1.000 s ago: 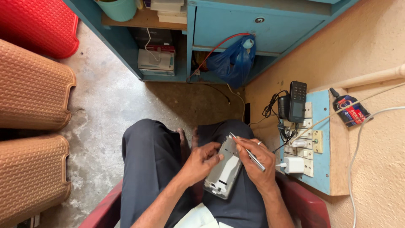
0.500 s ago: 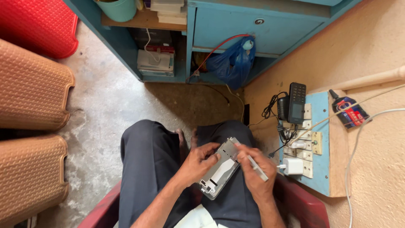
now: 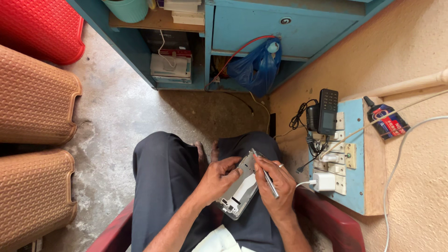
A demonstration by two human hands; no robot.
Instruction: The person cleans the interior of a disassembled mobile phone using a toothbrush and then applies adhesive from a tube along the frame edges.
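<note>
Since the earlier frames the phone frame [image 3: 241,190] has tipped a little more upright on the lap and the right hand [image 3: 275,183] has slid along its upper edge; the left hand [image 3: 219,179] keeps its grip.

The left fingers [image 3: 232,164] curl over the top left edge of the silver phone frame with the thumb pressed on its face, clasping it firmly. The right fingers pinch a slim metal tool [image 3: 268,178], perhaps tweezers or a small screwdriver, with its tip at the frame's upper corner; a ring shows on one finger. Both wrists bend inward, and the forearms rise from the lower edge of the view and meet over the lap. The frame lies slanted between the hands, above the thighs in dark trousers [image 3: 161,186].

The person sits in a red chair [image 3: 333,224]. To the right, a blue switchboard [image 3: 354,186] on the wall carries a white charger [image 3: 323,182], a black keypad phone [image 3: 327,112] and tangled black cables, with a glue tube [image 3: 385,119] just beside its top edge. Ahead stands a blue cabinet [image 3: 261,23] with a blue plastic bag [image 3: 254,70] hanging in it. Brown woven plastic pieces [image 3: 35,98] lie on the concrete floor [image 3: 116,116] at the left.
</note>
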